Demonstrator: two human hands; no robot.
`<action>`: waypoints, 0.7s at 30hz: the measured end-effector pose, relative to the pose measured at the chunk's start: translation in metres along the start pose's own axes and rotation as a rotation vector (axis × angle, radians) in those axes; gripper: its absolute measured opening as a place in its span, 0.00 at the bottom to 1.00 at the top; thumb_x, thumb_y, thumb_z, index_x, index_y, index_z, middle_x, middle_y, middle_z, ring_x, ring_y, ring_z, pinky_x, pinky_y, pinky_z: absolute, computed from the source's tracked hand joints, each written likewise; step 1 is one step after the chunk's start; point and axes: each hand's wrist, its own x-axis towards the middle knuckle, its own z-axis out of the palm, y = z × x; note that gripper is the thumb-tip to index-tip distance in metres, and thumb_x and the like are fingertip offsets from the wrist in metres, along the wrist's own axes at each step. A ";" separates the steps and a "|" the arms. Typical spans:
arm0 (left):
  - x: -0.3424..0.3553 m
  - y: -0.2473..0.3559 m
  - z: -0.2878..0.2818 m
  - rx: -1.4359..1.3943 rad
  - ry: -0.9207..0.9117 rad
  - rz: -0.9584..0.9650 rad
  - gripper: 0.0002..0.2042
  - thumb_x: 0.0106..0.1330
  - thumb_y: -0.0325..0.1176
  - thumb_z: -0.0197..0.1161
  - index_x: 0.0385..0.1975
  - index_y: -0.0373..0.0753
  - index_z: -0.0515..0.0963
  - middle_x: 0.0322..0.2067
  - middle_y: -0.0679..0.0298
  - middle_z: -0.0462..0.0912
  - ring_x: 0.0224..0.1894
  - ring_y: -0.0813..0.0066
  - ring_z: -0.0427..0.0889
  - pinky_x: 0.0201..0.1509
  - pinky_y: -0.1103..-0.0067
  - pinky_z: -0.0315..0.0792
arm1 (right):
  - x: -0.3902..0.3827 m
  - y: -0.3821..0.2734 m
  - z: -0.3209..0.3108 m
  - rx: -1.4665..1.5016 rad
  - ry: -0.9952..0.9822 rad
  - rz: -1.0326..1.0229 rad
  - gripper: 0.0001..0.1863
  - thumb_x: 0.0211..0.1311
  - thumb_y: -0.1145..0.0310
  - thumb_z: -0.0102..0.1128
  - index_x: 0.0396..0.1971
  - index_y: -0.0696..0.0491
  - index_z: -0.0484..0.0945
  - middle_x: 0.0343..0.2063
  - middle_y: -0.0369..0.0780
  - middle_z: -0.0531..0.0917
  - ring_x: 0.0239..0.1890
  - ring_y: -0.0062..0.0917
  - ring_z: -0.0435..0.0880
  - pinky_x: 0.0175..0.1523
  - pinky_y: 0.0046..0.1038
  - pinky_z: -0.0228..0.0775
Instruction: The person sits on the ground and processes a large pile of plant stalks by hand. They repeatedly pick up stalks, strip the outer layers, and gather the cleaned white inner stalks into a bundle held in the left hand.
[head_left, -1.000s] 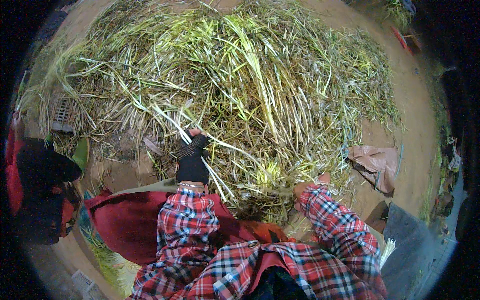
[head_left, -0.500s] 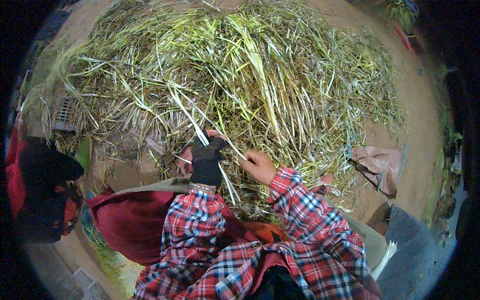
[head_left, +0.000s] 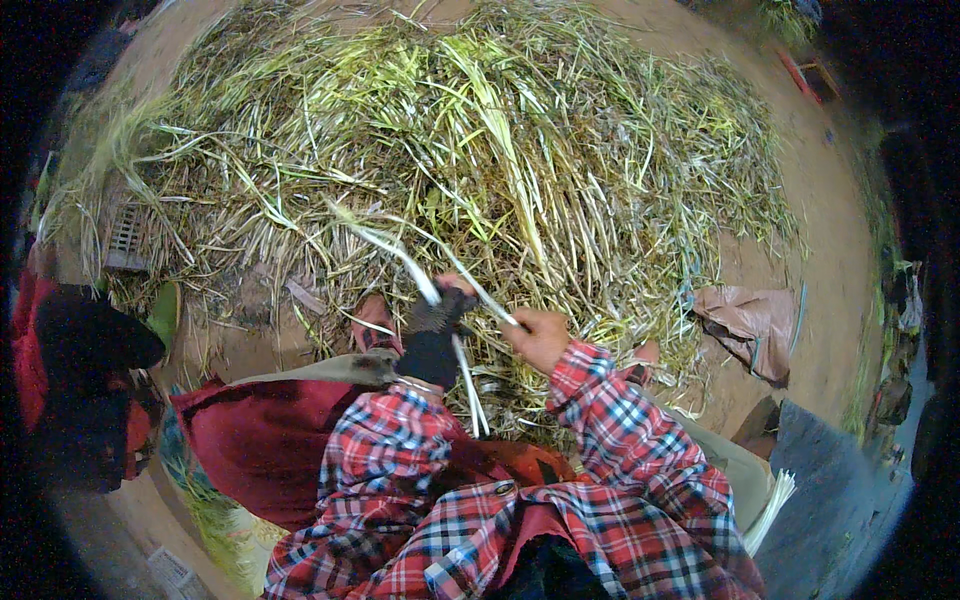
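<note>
My left hand (head_left: 434, 325), in a black fingerless glove, is closed around a few pale stalks (head_left: 470, 395) with leafy tops, held at a slant over my lap. Just right of it, my bare right hand (head_left: 538, 338) pinches a thin stalk that runs up to the left, its top slightly blurred. A big heap of loose green and straw-coloured stalks (head_left: 600, 150) lies in front of me. A red cloth (head_left: 245, 440) covers part of my lap, and my feet show on either side near the heap.
At the left are a person in dark and red clothes (head_left: 75, 370) and a plastic crate (head_left: 125, 235). A brown sack (head_left: 750, 330), a grey sheet (head_left: 825, 480) and a bundle of white stalks (head_left: 775, 505) lie at the right. Brown floor (head_left: 825, 210) borders the heap.
My left hand has shifted right with its stalks. My right hand has come up from lower right beside it and taken hold of a thin stalk, then moved slightly down and right.
</note>
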 end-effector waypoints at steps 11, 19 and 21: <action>-0.010 -0.025 0.015 -0.147 -0.128 0.033 0.12 0.56 0.33 0.54 0.39 0.37 0.67 0.25 0.60 0.77 0.28 0.68 0.78 0.25 0.76 0.74 | -0.001 -0.006 0.008 -0.184 0.023 -0.108 0.09 0.45 0.64 0.50 0.19 0.55 0.72 0.16 0.47 0.74 0.20 0.42 0.73 0.27 0.39 0.65; 0.007 0.001 -0.007 -0.136 0.037 0.043 0.12 0.56 0.34 0.54 0.38 0.38 0.67 0.24 0.60 0.77 0.27 0.68 0.78 0.25 0.75 0.74 | -0.025 0.094 -0.028 -0.409 -0.114 -0.070 0.09 0.50 0.65 0.50 0.24 0.56 0.72 0.17 0.45 0.73 0.20 0.35 0.72 0.28 0.31 0.66; 0.012 0.010 -0.012 -0.158 0.054 0.066 0.12 0.57 0.34 0.54 0.38 0.38 0.67 0.23 0.60 0.76 0.26 0.67 0.78 0.25 0.75 0.74 | -0.039 0.130 -0.052 -0.369 -0.067 -0.045 0.09 0.49 0.65 0.49 0.25 0.55 0.72 0.18 0.45 0.73 0.21 0.35 0.72 0.30 0.31 0.67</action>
